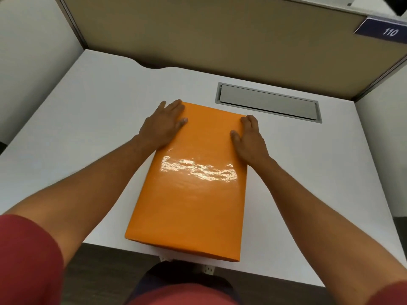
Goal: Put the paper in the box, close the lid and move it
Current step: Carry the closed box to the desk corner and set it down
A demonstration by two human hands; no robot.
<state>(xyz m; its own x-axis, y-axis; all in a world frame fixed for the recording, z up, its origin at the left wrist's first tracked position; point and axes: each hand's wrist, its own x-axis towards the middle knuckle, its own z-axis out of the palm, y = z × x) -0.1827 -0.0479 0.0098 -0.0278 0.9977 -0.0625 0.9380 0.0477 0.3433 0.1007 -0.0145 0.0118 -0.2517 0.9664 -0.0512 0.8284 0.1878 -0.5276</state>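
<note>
A glossy orange box lies on the white desk with its lid shut, its near end hanging slightly over the front edge. My left hand grips the far left side of the box, thumb on top and fingers down the side. On the far right side, my right hand holds the box the same way. No paper is visible; the inside of the box is hidden.
A grey cable hatch is set into the desk just beyond the box to the right. Tan partition walls close the desk at the back and sides. A blue label reading 110 sits at the top right.
</note>
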